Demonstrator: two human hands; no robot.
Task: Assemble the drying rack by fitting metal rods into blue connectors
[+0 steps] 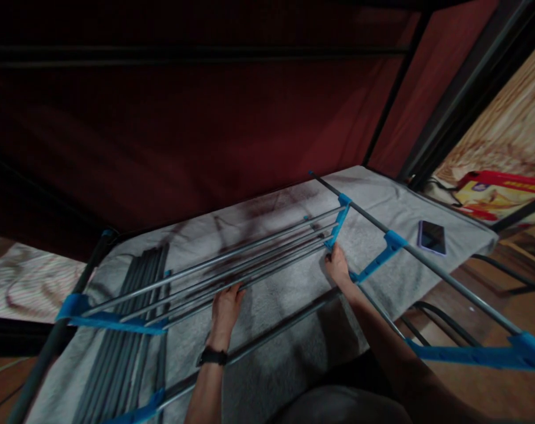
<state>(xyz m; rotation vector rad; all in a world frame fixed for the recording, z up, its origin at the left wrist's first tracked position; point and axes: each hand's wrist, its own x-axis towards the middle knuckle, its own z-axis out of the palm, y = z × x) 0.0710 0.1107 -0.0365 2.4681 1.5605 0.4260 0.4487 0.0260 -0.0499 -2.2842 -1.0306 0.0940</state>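
Observation:
A half-assembled rack of grey metal tubes and blue plastic brackets lies over the cloth-covered table. My left hand (227, 309), with a dark watch on its wrist, is closed around the nearest metal tube (190, 313) of a row, close to its middle. At the row's right end, my right hand (338, 265) grips the tip of a blue bracket (339, 221), where the tubes meet it; its fingertips are partly hidden. The tubes' other ends sit at a second blue bracket (117, 322), on the left upright (50, 356). Another blue bracket (377, 259) stands just right of my right hand.
Several loose grey tubes (121, 347) lie side by side on the left of the table cloth (276, 306). A phone (432, 237) rests at the right. A dark red panel (205, 141) rises behind. A red and yellow package (501, 194) is beyond the right edge.

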